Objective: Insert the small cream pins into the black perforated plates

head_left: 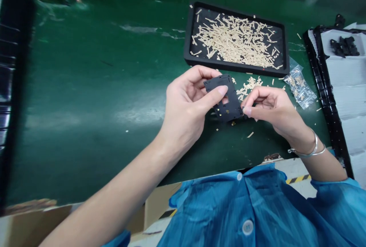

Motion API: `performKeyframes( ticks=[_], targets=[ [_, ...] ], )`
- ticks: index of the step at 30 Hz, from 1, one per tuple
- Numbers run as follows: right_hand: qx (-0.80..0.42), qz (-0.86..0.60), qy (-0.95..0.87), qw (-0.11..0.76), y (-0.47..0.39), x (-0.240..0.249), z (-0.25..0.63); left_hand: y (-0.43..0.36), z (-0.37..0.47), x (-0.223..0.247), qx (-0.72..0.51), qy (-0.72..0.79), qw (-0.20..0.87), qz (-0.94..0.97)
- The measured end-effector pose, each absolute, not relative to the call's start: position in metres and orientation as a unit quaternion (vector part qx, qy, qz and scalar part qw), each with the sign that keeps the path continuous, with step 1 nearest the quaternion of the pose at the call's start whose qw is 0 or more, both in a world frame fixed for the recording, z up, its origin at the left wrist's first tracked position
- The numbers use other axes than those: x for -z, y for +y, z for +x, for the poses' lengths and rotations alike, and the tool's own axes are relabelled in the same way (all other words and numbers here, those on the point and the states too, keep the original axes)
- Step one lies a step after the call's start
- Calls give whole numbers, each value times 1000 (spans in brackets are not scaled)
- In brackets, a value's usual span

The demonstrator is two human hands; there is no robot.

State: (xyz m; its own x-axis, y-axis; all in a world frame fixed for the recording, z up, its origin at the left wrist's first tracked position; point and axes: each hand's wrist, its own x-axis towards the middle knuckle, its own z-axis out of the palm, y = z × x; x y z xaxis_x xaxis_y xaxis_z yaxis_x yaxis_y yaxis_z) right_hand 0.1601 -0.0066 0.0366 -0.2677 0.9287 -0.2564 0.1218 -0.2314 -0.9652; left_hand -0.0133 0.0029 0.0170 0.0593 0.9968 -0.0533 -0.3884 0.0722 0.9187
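A flat black plastic plate (232, 104) with a rectangular cutout and small holes is tilted up over the table. My left hand (190, 102) grips its left side, thumb lying across the front face. At the plate's lower right corner is my right hand (270, 106), thumb and forefinger pinched together. A small dark bit shows at those fingertips; whether it is part of the plate or a separate piece I cannot tell. Just behind the hands lies a loose pile of small cream strips (249, 85).
A black tray (187, 45) heaped with cream strips stands behind the hands. To its right lies a clear zip bag (300, 87) of small pieces. Black-edged trays with white lining (347, 83) at the right hold black parts (344, 46). More black trays (14, 87) line the left edge.
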Motion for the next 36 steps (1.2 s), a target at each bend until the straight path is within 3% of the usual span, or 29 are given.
performKeyframes(
  ticks=[13, 22, 36],
  targets=[
    [-597, -506, -530, 327, -7, -38, 159, 3, -12, -16, -569, 389, 600, 406],
    [-460, -519, -604, 393, -16, -38, 157, 2, -13, -14, -591, 437, 487, 472],
    [-429, -523, -646, 353, -17, -38, 154, 1, -13, -19, -565, 434, 563, 418]
  ],
)
